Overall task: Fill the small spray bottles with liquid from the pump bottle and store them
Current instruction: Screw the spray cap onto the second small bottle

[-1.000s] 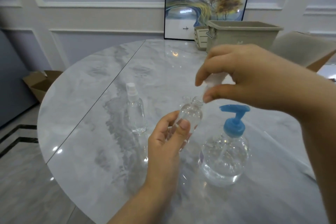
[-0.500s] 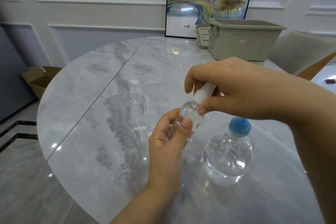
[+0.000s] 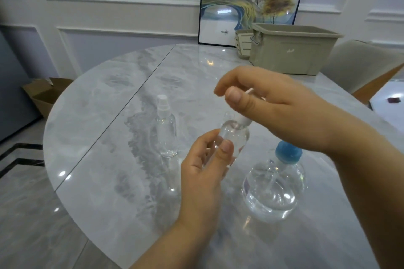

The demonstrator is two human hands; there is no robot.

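Note:
My left hand (image 3: 205, 168) grips a small clear spray bottle (image 3: 235, 137) above the marble table (image 3: 109, 159), tilted slightly to the right. Its white spray cap (image 3: 243, 121) sits on the neck, and my right hand (image 3: 273, 107) holds that cap from above with thumb and fingers curled round it. A second small spray bottle (image 3: 166, 131) with a white cap stands upright to the left. The round pump bottle (image 3: 274, 185) with a blue top (image 3: 288, 152) stands at the right, under my right wrist, partly filled with clear liquid.
A beige storage bin (image 3: 290, 50) stands at the table's far right with a small slotted basket (image 3: 242, 45) beside it. A framed picture (image 3: 251, 0) leans on the wall. A chair (image 3: 363, 65) is at the right, a cardboard box (image 3: 43, 94) on the floor left.
My right hand brought the white cap down onto the held bottle's neck and now sits lower on it. The view shifted slightly.

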